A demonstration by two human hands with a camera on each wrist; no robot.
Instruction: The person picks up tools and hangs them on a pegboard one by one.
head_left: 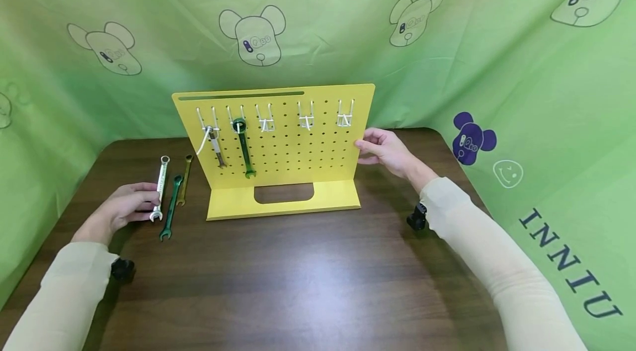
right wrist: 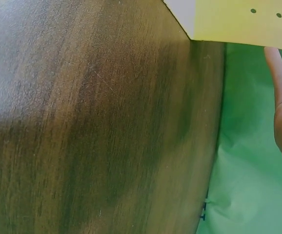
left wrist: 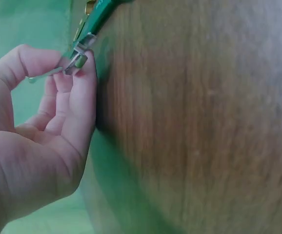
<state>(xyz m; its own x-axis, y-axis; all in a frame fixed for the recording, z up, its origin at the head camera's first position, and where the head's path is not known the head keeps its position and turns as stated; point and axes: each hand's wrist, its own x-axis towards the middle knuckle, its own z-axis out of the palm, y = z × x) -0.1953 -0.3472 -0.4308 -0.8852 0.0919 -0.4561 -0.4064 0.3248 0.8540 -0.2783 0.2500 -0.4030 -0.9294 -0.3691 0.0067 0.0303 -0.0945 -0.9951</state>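
At the left of the head view, my left hand pinches a silver combination wrench near its open end. In the left wrist view the thumb and index finger meet on the wrench's end. A green wrench and a gold wrench lie on the table just right of it. My right hand grips the right edge of a yellow pegboard, thumb in front and fingers partly hidden behind. On the board's hooks hang a small silver wrench and a dark green wrench.
Three white hooks on the middle and right of the board carry nothing. The pegboard stands on its base toward the back of the brown wooden table. Green printed cloth hangs behind and on both sides.
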